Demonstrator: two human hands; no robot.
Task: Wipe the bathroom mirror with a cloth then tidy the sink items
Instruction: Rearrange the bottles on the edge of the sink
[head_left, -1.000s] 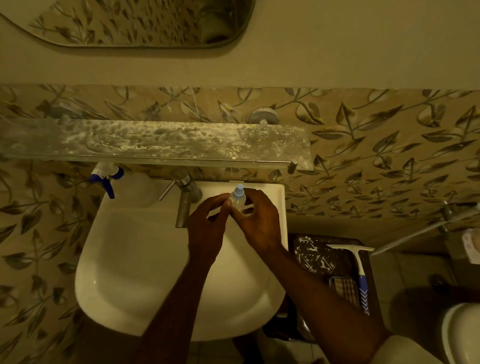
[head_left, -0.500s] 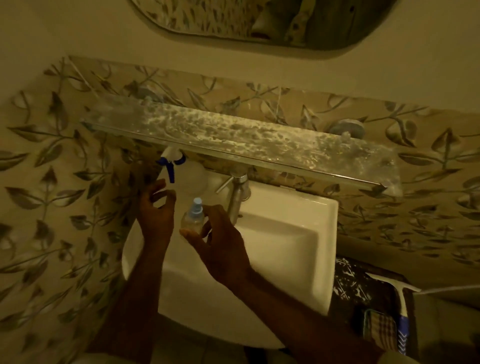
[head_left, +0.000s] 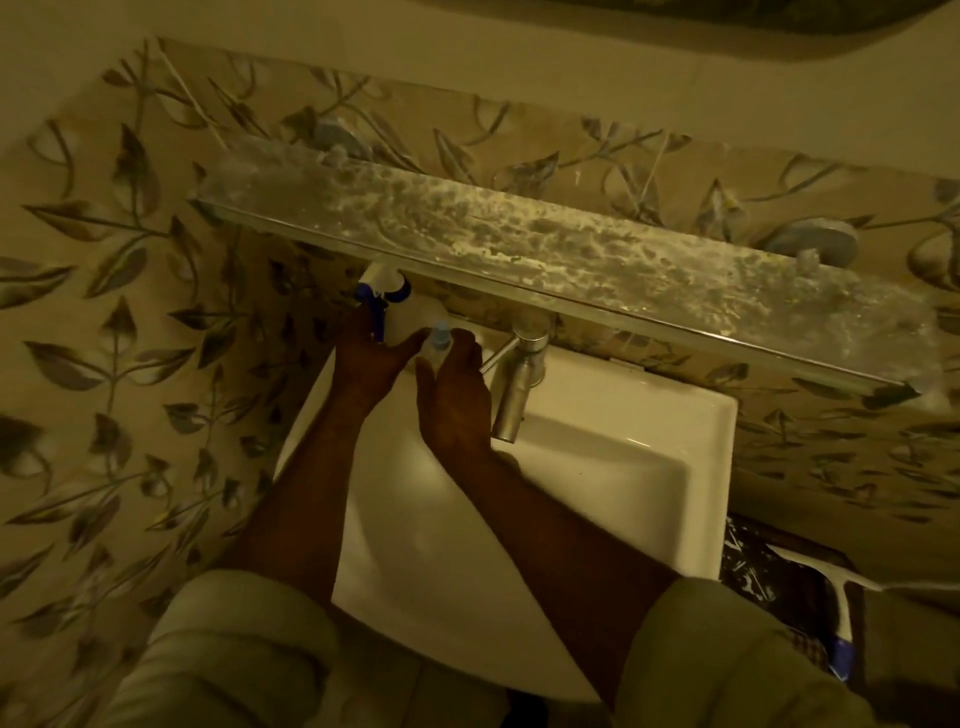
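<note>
In the head view, a white sink (head_left: 597, 467) is being seen from above, fixed to a wall with a leaf pattern. Both hands are being held close together at the back left corner of the sink, just left of the metal tap (head_left: 517, 384). A small bottle with a pale blue cap (head_left: 440, 338) is being kept between them: the fingers of the right hand (head_left: 454, 395) are being curled around its right side, and the thumb of the left hand (head_left: 371, 358) is being pressed toward its left side. Whether the bottle is standing on the sink rim or is being lifted cannot be told, because its lower part is hidden by the hands.

Just behind the left hand, a white spray bottle with a blue trigger (head_left: 384, 293) is being partly hidden under the glass shelf (head_left: 545, 249). The shelf is being covered with whitish stains along its length. At the lower right, beside the sink, a squeegee with a blue handle (head_left: 836, 623) is being kept in a dark container (head_left: 769, 577). At the top edge only the lower rim of the mirror (head_left: 727, 15) is being shown. No cloth can be made out with certainty.
</note>
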